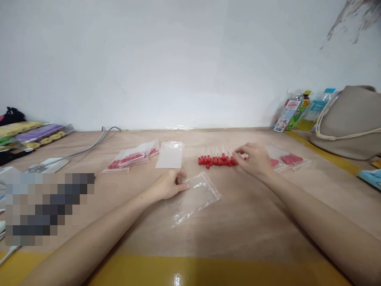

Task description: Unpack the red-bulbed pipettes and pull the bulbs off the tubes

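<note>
My left hand (172,184) holds the edge of a clear zip bag (199,194) between thumb and curled fingers. The bag lies slanted on the table and looks flat, with nothing visible inside. To the upper right is a row of small clear tubes with red caps (218,160), caps toward me; a few lie on top of others. My right hand (253,159) is at the right end of this row, fingers bent over the tubes. Motion blurs it, and whether a tube is between its fingertips cannot be made out.
Filled bags of red-capped pieces lie left (131,157) and right (293,159). A white stack of zip bags (170,155) sits between. Cables (98,143) and packets (38,133) are at left; a drink carton (287,115), bottle (318,109) and grey-beige bag (351,123) stand at right.
</note>
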Available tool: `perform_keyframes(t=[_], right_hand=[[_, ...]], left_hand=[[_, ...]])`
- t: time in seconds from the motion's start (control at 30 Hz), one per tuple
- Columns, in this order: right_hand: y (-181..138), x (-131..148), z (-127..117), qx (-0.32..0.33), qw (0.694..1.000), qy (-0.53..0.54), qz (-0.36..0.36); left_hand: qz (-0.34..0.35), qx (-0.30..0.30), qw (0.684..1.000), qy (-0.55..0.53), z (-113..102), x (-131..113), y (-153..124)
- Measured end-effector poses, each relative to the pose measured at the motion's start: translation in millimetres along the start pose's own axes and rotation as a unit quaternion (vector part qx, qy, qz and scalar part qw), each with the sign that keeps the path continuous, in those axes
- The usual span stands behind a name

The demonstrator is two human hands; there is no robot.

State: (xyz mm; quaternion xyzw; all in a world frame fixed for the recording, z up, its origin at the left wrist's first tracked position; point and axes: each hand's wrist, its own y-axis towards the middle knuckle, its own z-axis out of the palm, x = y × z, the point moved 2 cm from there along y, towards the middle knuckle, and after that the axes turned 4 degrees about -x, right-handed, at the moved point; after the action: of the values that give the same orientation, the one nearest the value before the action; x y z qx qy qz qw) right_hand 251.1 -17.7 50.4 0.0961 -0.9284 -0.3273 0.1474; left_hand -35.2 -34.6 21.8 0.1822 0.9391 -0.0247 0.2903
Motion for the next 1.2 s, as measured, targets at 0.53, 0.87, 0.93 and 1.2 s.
perform_keyframes(t=[0.53,0.87,0.93,1.2], right_hand=[[7.2,-71.7,11.8,0.247,0.919,-0.233,0.199],[14.1,-57.1,-11.1,0.03,0.953,-0.261,0.147],[16.8,-35.8,-16.9,-0.025,0.97,-0.228,0.076],[-38.3,83.6,-2.1,-0.076,0.937,0.03,-0.34]], left_hand=[[-0.084,-0.326,0.941,-0.009,-45.2,62.4,31.1],[-0.045,-0.285,0.951,0.114,-34.8,71.6,37.5],[-0.031,-0.309,0.936,0.163,-35.4,71.5,35.6],[0.014,-0.442,0.876,0.192,-39.9,51.1,22.4]])
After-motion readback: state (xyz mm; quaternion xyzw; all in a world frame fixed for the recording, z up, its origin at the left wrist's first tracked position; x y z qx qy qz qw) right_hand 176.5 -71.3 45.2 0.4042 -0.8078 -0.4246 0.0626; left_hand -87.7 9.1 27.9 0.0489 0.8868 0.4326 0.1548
